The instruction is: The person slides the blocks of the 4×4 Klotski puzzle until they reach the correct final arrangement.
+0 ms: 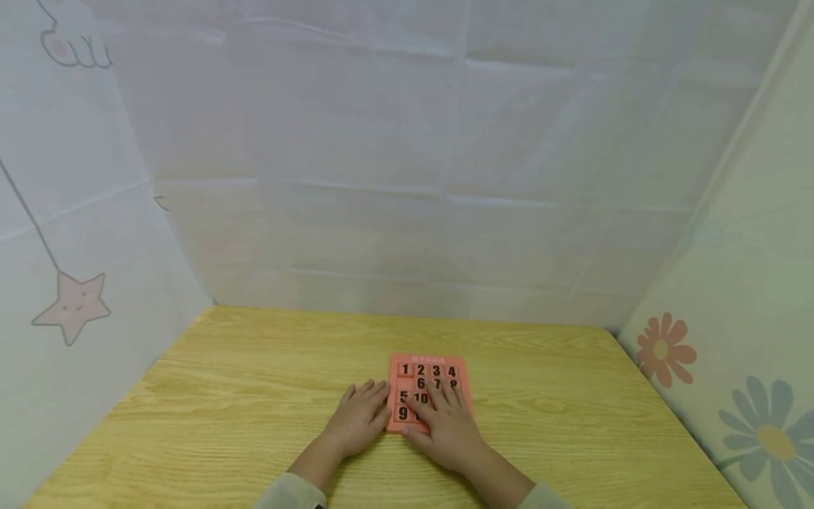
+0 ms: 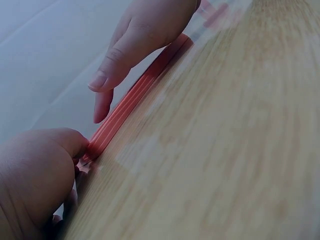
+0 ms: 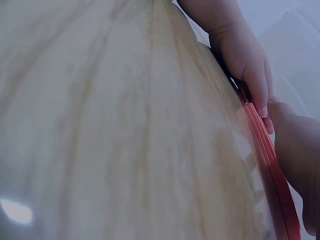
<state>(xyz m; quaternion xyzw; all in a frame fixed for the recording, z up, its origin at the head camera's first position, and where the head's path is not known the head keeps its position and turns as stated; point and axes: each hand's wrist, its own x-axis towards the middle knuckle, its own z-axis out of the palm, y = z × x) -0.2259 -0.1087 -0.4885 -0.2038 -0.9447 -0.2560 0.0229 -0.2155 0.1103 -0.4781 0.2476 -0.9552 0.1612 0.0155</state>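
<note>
A coral-red sliding number puzzle (image 1: 420, 385) lies flat on the table, black numerals on its tiles. Tiles 1 to 4 fill the top row; the second row has a gap at its left end, then 6, 7 and 8. Below the gap come 5 and 9, with 10 beside the 5. My left hand (image 1: 361, 420) rests along the puzzle's left side, fingertips at its edge. Over the lower right tiles lies my right hand (image 1: 448, 431), fingers spread and thumb at the bottom edge, hiding several numerals. The left wrist view shows the puzzle's ridged side (image 2: 135, 100) between both hands.
The wood-grain table (image 1: 254, 367) surrounds the puzzle. Pale cloth walls enclose it at the back (image 1: 407, 233) and on both sides, printed with a pink star (image 1: 76, 304) on the left and flowers (image 1: 772, 440) on the right.
</note>
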